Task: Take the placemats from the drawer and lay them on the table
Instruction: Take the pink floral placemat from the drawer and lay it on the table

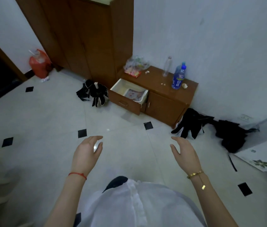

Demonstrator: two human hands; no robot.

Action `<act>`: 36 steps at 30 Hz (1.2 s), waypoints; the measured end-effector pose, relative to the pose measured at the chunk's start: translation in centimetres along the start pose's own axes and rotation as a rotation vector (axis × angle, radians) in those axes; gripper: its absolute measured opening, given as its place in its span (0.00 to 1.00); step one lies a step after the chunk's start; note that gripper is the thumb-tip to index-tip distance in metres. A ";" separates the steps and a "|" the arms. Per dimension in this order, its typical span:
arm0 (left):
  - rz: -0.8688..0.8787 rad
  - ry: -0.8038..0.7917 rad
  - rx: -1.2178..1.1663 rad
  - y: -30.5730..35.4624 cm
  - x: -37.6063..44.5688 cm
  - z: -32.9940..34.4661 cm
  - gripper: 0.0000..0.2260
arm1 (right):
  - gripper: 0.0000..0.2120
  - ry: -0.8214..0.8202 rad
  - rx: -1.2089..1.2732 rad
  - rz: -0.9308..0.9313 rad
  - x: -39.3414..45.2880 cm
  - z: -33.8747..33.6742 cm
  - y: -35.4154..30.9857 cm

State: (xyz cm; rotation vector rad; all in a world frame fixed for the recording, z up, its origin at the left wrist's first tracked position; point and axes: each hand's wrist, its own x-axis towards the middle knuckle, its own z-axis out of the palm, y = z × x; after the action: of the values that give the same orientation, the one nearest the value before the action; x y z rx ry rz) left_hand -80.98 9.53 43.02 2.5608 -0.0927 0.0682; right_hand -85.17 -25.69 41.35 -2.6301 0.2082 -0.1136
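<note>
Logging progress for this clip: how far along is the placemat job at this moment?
Early stage. Done: the drawer of the low cabinet stands pulled open, and a patterned sheet, likely the placemats, lies inside it. In hand: nothing; the left hand and right hand are open and empty, held out over the floor short of the drawer. Left: lifting them out and laying them on the table, whose corner shows at the right.

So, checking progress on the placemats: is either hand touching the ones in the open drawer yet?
Apart. The head view shows the left hand and right hand open over bare floor, well short of the placemats lying in the drawer.
</note>
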 end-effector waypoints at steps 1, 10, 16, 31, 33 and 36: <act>-0.017 0.003 0.004 -0.3 2.1 0.0 0.11 | 0.15 -0.003 -0.001 -0.018 2.9 0.1 -0.4; -0.110 -0.017 -0.023 -5.2 19.3 2.3 0.11 | 0.16 -0.091 0.019 -0.048 23.0 6.8 -3.8; 0.006 -0.059 0.001 -8.2 35.9 0.8 0.12 | 0.16 -0.067 0.052 0.044 34.8 11.1 -8.1; 0.332 -0.229 -0.024 -8.1 64.5 9.1 0.13 | 0.14 0.025 0.130 0.369 53.8 17.4 -7.2; 0.313 -0.276 -0.012 -8.2 67.0 11.7 0.13 | 0.14 0.012 0.129 0.407 56.0 18.6 -5.8; 0.260 -0.359 -0.006 -9.1 70.3 16.4 0.15 | 0.13 -0.011 0.150 0.447 59.4 21.0 -3.3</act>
State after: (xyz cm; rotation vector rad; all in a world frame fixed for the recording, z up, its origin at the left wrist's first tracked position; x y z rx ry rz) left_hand -9.77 4.51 29.14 2.5133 -0.5602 -0.2934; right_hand -23.76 -22.90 27.19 -2.3714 0.7440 0.0365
